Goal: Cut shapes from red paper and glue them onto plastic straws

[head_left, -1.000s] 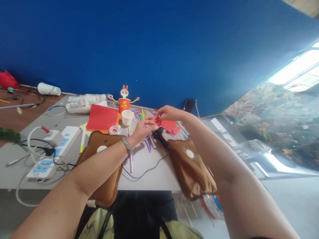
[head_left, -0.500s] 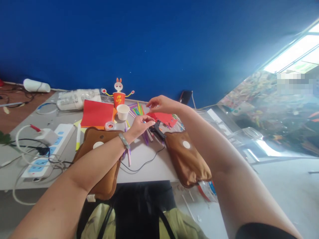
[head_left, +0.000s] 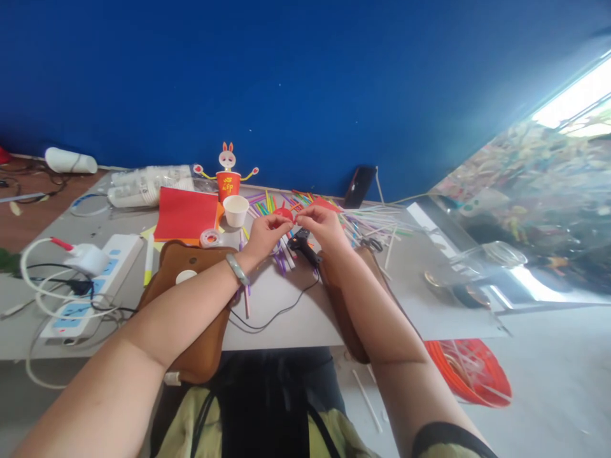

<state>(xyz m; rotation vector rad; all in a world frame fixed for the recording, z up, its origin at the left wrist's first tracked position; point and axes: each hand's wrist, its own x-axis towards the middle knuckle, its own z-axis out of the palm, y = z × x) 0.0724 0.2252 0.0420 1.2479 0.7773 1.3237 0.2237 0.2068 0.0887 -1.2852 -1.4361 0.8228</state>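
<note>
My left hand [head_left: 267, 238] and my right hand [head_left: 324, 227] meet above the middle of the table, fingertips pinched and nearly touching. A rounded red paper piece [head_left: 285, 214] shows at the left fingertips, which are closed on it. What the right fingertips pinch is too small to make out. Just below the hands lies a black glue gun [head_left: 305, 247], its cord trailing toward the front. Behind them are scattered colourful paper straws or sticks [head_left: 261, 207] and red paper [head_left: 325, 203]. A small white paper cup [head_left: 235, 212] stands left of the hands.
A red cup with a rabbit figure [head_left: 228, 183] stands at the back. Brown padded bags [head_left: 203, 340] lie under both forearms. On the left are red sheets [head_left: 186, 215], a tape roll [head_left: 210, 238], and a power strip [head_left: 90, 292]. An orange-red bin [head_left: 482, 372] sits below right.
My right hand has come down and nearer to the left, its fingers now pinched against the left fingertips. The right forearm has swung inward, over the right brown bag. The left hand hardly moved.
</note>
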